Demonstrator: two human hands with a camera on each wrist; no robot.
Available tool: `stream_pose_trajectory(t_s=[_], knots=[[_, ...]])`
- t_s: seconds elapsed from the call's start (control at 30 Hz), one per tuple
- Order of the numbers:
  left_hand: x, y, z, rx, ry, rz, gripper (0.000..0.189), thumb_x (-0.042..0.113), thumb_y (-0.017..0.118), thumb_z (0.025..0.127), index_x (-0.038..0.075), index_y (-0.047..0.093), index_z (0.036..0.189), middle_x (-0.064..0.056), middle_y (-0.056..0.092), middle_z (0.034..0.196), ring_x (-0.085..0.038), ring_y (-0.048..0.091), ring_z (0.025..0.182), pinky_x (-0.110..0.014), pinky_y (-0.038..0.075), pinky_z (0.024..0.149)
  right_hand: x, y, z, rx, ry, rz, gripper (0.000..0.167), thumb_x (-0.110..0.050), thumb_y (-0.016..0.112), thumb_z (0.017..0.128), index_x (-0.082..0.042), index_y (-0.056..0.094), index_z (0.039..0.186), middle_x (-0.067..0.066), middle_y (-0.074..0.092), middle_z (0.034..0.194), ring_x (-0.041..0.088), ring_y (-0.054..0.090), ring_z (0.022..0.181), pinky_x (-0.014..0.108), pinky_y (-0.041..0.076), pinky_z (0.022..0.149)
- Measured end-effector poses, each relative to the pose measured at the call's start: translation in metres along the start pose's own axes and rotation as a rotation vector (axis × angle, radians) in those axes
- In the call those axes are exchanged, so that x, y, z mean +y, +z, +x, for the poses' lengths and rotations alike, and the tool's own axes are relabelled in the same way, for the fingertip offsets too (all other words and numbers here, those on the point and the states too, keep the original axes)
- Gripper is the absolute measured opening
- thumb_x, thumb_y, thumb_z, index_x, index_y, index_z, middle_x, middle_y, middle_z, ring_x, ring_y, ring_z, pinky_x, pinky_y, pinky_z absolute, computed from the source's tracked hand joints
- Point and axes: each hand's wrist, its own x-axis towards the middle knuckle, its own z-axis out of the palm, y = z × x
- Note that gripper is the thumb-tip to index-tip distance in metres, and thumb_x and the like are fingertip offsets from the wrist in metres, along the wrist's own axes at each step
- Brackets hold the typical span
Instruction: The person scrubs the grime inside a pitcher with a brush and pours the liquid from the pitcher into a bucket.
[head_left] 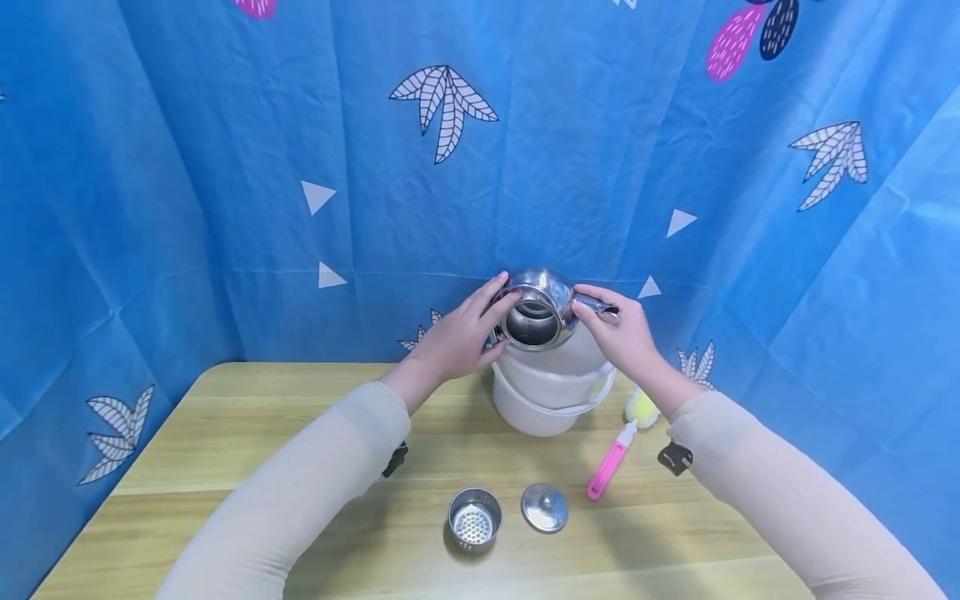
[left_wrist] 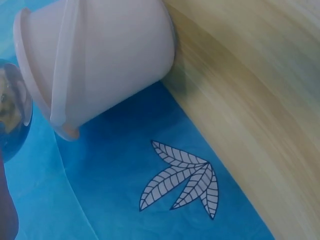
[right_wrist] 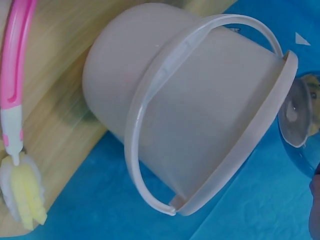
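Note:
A shiny metal teapot (head_left: 551,287) is held tilted above the white bucket (head_left: 536,408), its round opening facing me and its inside dark. My left hand (head_left: 463,333) grips the teapot's left side, fingers over the top and thumb lower down. With my right hand (head_left: 618,329) I grip the handle (head_left: 592,302) on the teapot's right. Only part of the teapot (left_wrist: 15,107) shows at the left edge of the left wrist view, beside the bucket's rim. In the right wrist view, part of the teapot (right_wrist: 295,115) appears at the right edge.
On the wooden table (head_left: 300,417) stand a perforated metal strainer cup (head_left: 474,521) and a round metal lid (head_left: 544,507). A pink-handled brush (head_left: 609,467) with a yellow sponge head lies right of the bucket. A patterned blue cloth (head_left: 420,208) hangs behind and beside the table.

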Motion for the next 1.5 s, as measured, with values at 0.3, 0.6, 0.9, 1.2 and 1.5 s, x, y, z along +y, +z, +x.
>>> stream_pose_trajectory(t_s=[0.3,0.6,0.9,1.2,1.5], knots=[[0.000,-0.017,0.002,-0.004,-0.012,-0.031,0.073,0.025,0.072,0.091,0.012,0.036,0.154,-0.019,0.029,0.160,-0.036,0.042,0.140,-0.045,0.049,0.105,-0.010,-0.002,0.005,-0.032,0.032,0.071,0.041,-0.025,0.067,0.098,-0.004,0.064,0.133,0.013,0.060,0.137,0.027,0.062,0.121,0.028,0.052,0.099],[0.004,-0.041,-0.006,-0.069,-0.079,-0.060,0.073,0.023,0.074,0.090,0.013,0.038,0.153,-0.016,0.031,0.160,-0.035,0.042,0.140,-0.045,0.044,0.110,-0.022,0.009,0.001,-0.053,0.071,0.134,0.039,-0.023,0.068,0.098,-0.002,0.066,0.130,0.014,0.064,0.130,0.017,0.066,0.114,0.021,0.052,0.094],[0.007,-0.059,-0.014,-0.122,-0.150,-0.102,0.075,0.022,0.076,0.089,0.017,0.038,0.154,-0.013,0.030,0.161,-0.036,0.042,0.140,-0.049,0.046,0.107,-0.032,0.018,-0.002,-0.089,0.084,0.232,0.038,-0.021,0.067,0.098,0.001,0.065,0.128,0.014,0.072,0.111,0.007,0.071,0.097,0.025,0.055,0.092],[0.010,-0.080,-0.030,-0.183,-0.225,-0.106,0.076,0.024,0.075,0.089,0.021,0.037,0.155,-0.010,0.028,0.162,-0.037,0.040,0.141,-0.053,0.046,0.106,-0.040,0.035,-0.006,-0.109,0.075,0.281,0.032,-0.013,0.068,0.097,0.003,0.067,0.124,0.019,0.072,0.108,0.009,0.072,0.092,0.028,0.057,0.090],[0.016,-0.099,-0.053,-0.163,-0.244,-0.095,0.074,0.026,0.074,0.090,0.018,0.039,0.154,-0.012,0.030,0.161,-0.039,0.042,0.139,-0.057,0.045,0.106,-0.053,0.057,-0.015,-0.120,0.050,0.315,0.026,-0.007,0.067,0.096,0.004,0.068,0.120,0.019,0.071,0.107,0.009,0.070,0.092,0.028,0.058,0.089]])
